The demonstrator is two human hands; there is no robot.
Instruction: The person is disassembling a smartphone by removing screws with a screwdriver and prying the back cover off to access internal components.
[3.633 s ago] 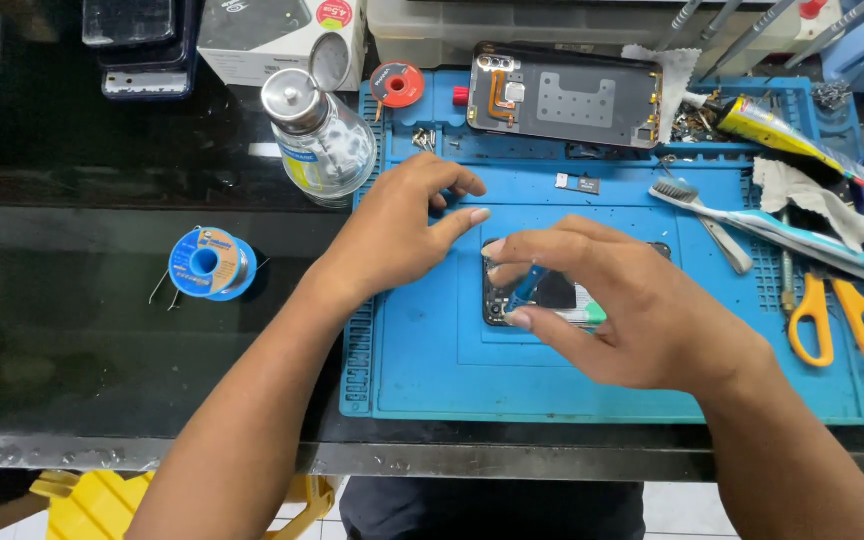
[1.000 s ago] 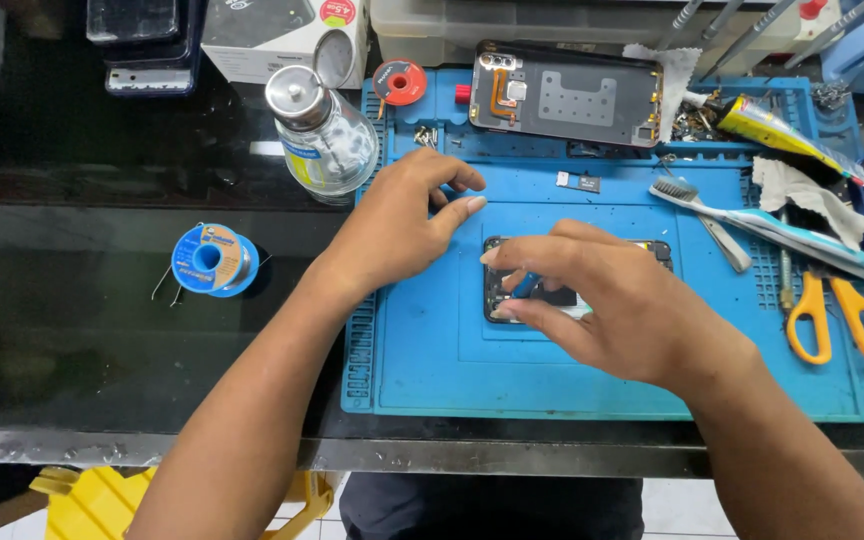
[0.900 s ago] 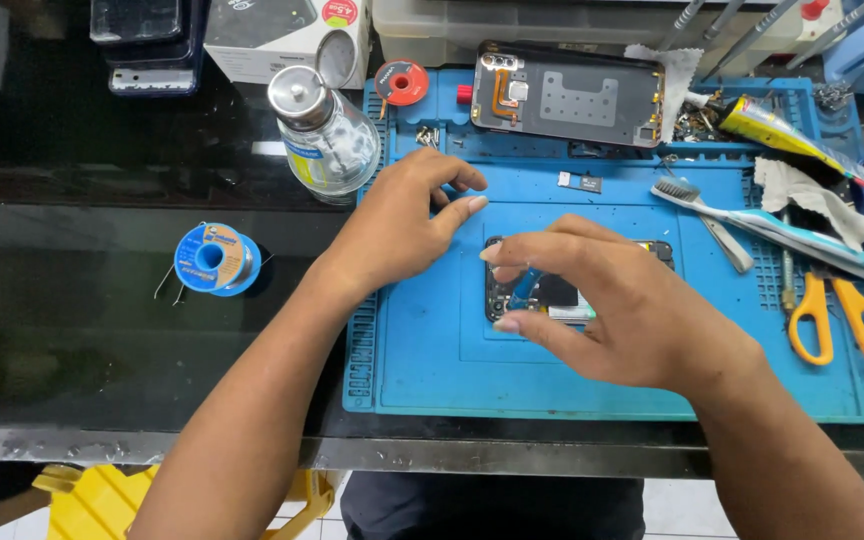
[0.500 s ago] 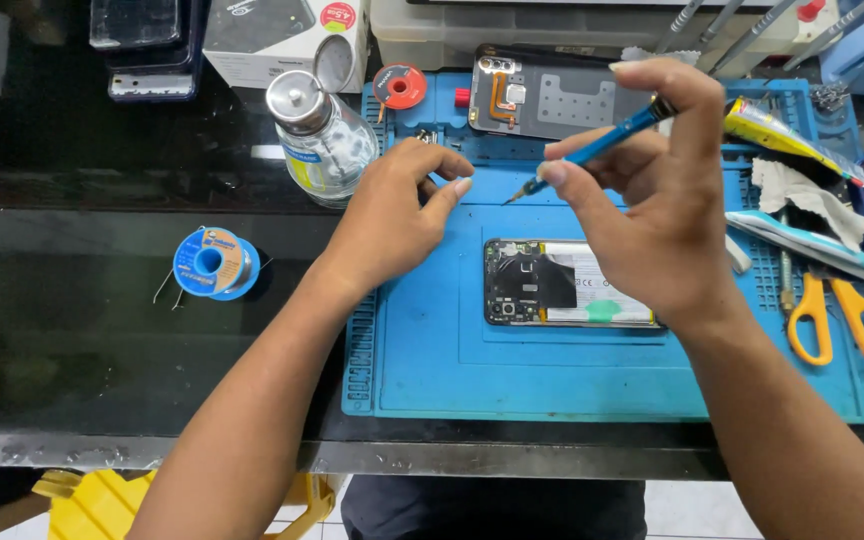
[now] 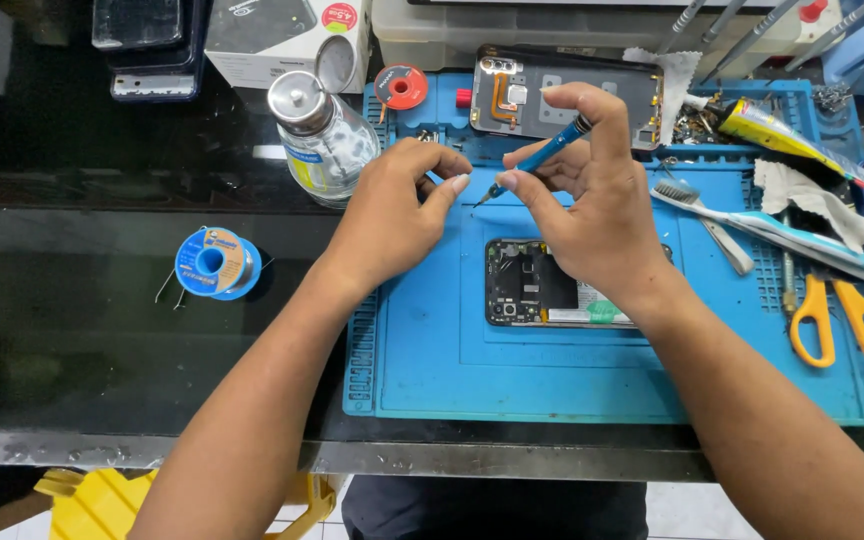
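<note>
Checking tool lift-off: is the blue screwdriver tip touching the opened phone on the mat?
Apart. Head view: screwdriver tip hangs above bare blue mat, clear of the phone.

The mat on the bench looks like matt blue rubber or silicone, with ribbed moulding along its left edge. The bench beneath is dark and glossy, like glass, and its front edge is dull, scuffed metal. The opened phone at the mat's middle shows dark circuit boards and small metal parts. The screwdriver in the right hand has a smooth blue shaft, slightly shiny. The bottle near the mat's back left corner is clear and glossy with a polished metal cap. The scissors at the right edge have smooth orange plastic handles. The tissue beside them is crumpled white paper.
</note>
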